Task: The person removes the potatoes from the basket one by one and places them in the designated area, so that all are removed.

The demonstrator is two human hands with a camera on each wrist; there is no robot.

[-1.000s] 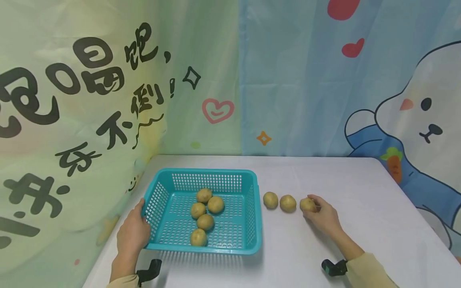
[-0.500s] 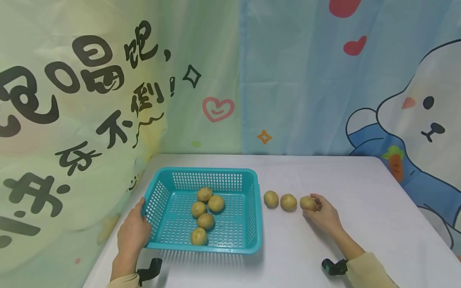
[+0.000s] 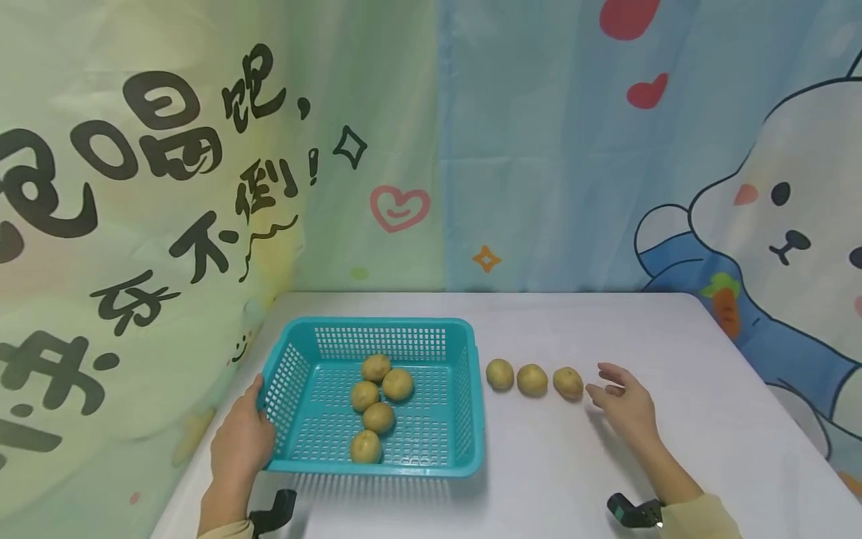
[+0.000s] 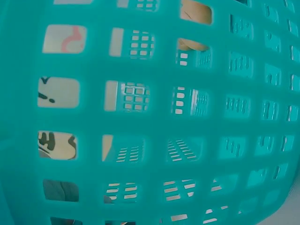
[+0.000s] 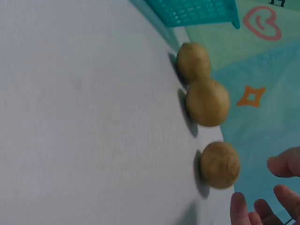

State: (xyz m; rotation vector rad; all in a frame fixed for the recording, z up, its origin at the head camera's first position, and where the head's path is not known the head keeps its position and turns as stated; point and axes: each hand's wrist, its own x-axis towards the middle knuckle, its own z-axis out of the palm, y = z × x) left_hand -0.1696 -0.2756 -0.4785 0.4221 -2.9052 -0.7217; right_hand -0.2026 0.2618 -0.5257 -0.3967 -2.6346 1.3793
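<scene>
A turquoise plastic basket with several potatoes inside stands on the left of the table in the head view. My left hand grips its left side by the rim; those fingers are mostly hidden behind the wall. The basket's perforated wall fills the left wrist view. Right of the basket, three potatoes lie in a row: one nearest the basket, a middle potato and a right-hand potato. My right hand hovers just right of that last potato, fingers apart and holding nothing.
The white-covered table reaches back to a printed curtain that hangs behind and along the left. A black wrist camera sits at my left wrist, another wrist camera at my right.
My right hand has let go of the right-hand potato and drawn back to the right, its fingers spreading. The left hand stays on the basket. The head view has shifted slightly.
</scene>
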